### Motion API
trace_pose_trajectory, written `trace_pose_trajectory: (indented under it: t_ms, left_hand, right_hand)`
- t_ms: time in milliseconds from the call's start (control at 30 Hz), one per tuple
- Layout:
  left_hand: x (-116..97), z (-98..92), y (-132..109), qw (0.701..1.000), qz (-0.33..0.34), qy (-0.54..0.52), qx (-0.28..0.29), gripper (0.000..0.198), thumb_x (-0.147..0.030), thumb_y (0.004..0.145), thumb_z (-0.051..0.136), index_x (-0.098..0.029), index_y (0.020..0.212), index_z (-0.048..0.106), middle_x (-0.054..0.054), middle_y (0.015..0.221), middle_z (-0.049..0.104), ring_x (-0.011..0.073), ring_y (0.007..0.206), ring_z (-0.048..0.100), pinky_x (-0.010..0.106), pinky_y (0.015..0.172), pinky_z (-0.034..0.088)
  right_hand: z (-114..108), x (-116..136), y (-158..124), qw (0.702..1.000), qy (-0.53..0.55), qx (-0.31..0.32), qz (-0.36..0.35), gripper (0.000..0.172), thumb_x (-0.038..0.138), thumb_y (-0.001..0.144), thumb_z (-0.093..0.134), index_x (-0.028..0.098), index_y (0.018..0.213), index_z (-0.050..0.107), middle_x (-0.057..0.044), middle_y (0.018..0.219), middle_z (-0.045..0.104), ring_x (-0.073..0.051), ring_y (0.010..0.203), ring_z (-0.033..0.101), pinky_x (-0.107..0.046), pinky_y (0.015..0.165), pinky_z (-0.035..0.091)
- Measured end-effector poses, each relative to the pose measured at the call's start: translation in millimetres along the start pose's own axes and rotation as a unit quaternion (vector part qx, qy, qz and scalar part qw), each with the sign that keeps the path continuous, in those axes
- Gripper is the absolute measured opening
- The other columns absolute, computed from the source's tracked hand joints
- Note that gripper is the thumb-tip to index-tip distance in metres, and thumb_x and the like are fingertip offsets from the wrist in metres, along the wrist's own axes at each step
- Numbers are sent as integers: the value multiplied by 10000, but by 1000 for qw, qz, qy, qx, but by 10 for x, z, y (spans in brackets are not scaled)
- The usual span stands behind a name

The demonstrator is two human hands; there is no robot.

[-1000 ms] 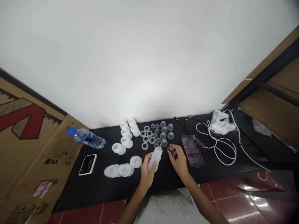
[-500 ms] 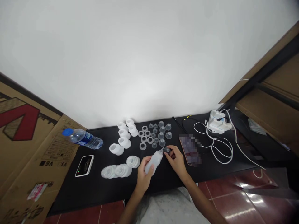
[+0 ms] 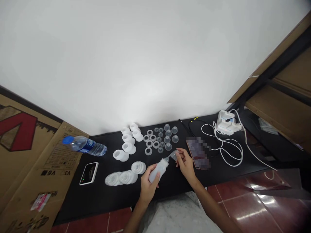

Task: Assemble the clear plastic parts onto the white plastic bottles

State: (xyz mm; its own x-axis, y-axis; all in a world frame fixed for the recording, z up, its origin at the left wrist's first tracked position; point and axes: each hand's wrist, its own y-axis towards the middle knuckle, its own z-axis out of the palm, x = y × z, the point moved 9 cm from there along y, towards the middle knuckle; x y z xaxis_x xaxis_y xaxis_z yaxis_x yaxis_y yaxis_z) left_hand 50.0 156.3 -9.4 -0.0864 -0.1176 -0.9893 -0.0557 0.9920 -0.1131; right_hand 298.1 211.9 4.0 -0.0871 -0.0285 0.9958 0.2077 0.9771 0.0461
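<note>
Bottle [image 3: 156,173], pale and frosted, is held above the near part of the worktop [image 3: 102,204], tilted so that its neck points away and to the right. The left hand [image 3: 148,185] is wrapped around its body, thumb across the near side. The right hand [image 3: 185,163] pinches a clear cap [image 3: 174,155] between thumb and fingers, right beside the thin tip [image 3: 167,158] on the bottle's neck; whether the two touch is too small to tell.

For a good fit, I would steady the bottle low on its body, as the grip now allows, and bring the cap along the line of the neck rather than from the side, since the slender tip looks likely to bend if the rim catches it. Pinching the cap by its outer wall should keep the opening free. A soft bottle may give under a hard squeeze, so light, even pressure seems best. The other clear caps [image 3: 168,147] and the grey rings [image 3: 148,151] sit close beyond the hands, so keeping both wrists raised should avoid knocking them, and the phone [image 3: 194,152] lies near the right hand
</note>
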Motion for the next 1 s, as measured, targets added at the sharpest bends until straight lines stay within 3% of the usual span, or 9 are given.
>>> trace_pose_trajectory:
  t_ms: [133,300,367,533,667,800,1000]
  left_hand:
    - [3,33,29,1000,-4,9,17,512,-568,953,748,-182,1289,744,110,1143,781,171,685,684,212,415,547]
    - [-44,77,90,999,12,25,36,519,-568,976,723,-193,1335,732,129,1237,771,202,784,719,250,508,612]
    - [-88,97,114,998,28,33,40,524,-577,967,730,-200,1331,745,136,1264,771,230,853,740,282,564,644]
    - [-219,118,178,995,67,63,32,481,-555,946,757,-208,1279,777,138,1241,787,293,1000,768,392,784,686]
    - [-341,169,226,989,115,88,43,385,-463,978,738,-212,1269,760,125,1210,784,300,1071,753,454,948,649]
    - [-392,241,250,980,154,113,61,338,-385,969,761,-229,1268,742,108,1201,775,282,1074,747,420,968,612]
    - [-335,241,270,982,153,94,55,337,-386,994,731,-229,1292,727,106,1216,766,280,1092,742,407,969,597]
  right_hand:
    - [-14,-12,12,1000,21,-9,16,430,588,1033,676,212,1241,647,15,715,680,-176,533,674,-293,491,628]
    - [-94,-58,25,996,70,-56,15,498,632,995,710,224,1268,627,-84,1075,745,-209,690,765,-357,539,708]
    - [-115,-63,26,994,91,-62,15,496,628,996,713,226,1273,626,-98,1127,737,-217,723,775,-368,557,719]
    - [-157,-53,25,992,109,-67,9,471,609,986,735,218,1233,646,-92,1039,752,-228,739,766,-357,541,706]
    - [-146,-30,26,996,66,-55,-1,440,615,1004,705,227,1201,642,-95,1009,769,-228,725,754,-339,523,684]
    - [-111,-14,29,998,47,-35,1,405,608,1011,697,244,1179,638,-110,1025,791,-265,776,779,-348,533,677]
    - [-22,-13,40,998,59,5,1,363,576,999,727,241,1118,654,-107,1029,798,-255,769,773,-339,534,666]
